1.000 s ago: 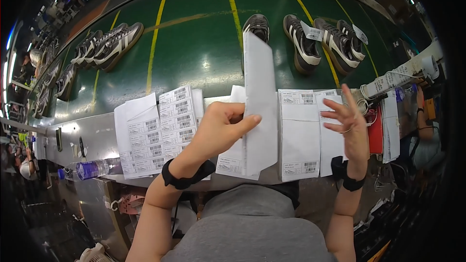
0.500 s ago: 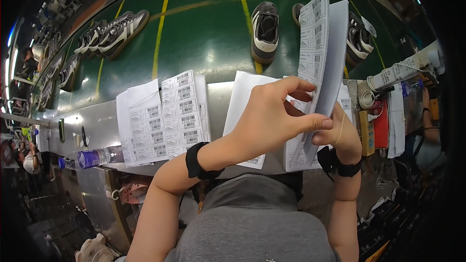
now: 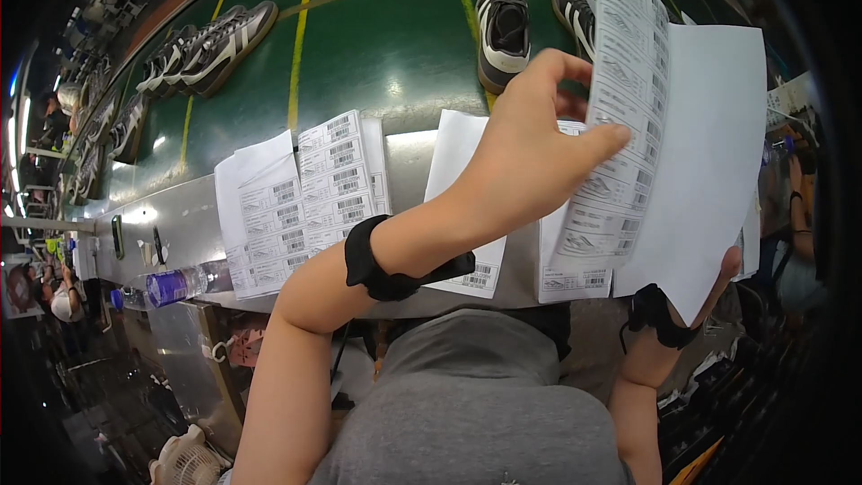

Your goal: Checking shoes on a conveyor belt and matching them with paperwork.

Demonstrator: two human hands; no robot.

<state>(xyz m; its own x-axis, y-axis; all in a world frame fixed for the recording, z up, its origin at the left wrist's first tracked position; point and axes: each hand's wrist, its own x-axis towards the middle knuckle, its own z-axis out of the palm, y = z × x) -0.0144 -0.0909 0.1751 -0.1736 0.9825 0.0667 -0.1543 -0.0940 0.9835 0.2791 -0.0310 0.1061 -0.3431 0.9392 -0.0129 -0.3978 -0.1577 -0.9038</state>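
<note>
2 label sheets (image 3: 664,144): left hand (image 3: 530,153) pinches 1, right hand (image 3: 723,274) grips the other.

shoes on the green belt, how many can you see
About 5 clear: one dark shoe top centre, another partly hidden behind the left hand, and roughly three at upper left. Farther ones along the left rim blur together.

Right hand (image 3: 729,271) mostly hidden behind raised label sheets (image 3: 682,126); I see only fingertip at sheet edge, grip unclear. Second shoe (image 3: 575,13) on belt half covered by sheets and left hand (image 3: 530,153). Sheet on ledge (image 3: 575,274) partly under my forearm. Print on labels too small to tell. Left-rim shoes (image 3: 99,126) and person (image 3: 58,301) blurred, bent by lens.
</note>
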